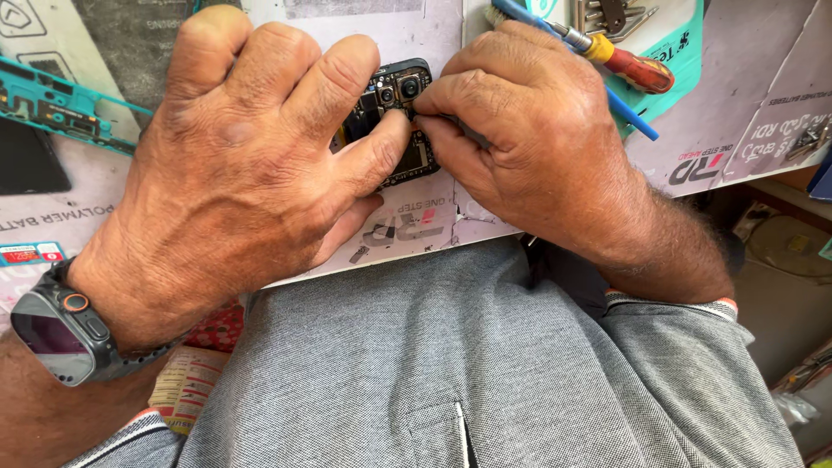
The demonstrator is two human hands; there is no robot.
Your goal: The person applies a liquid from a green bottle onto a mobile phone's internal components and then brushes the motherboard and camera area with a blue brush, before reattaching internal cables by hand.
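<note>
A small black phone circuit board point(400, 95) with camera modules lies on a white printed work mat point(407, 35). My left hand point(234, 165) covers its left side and pins it down, thumb pressed on the board's lower edge. My right hand point(529, 139) is closed around a thin dark tool point(468, 132) whose tip meets the board by my left thumb. Most of the board is hidden under my fingers. A smartwatch point(61, 329) sits on my left wrist.
A screwdriver with a red and yellow handle point(628, 65) and a blue stick point(628, 117) lie behind my right hand. A teal phone frame point(61, 104) rests at the left. Metal bits point(607, 16) sit at the top. My grey-clothed lap point(451, 364) fills the foreground.
</note>
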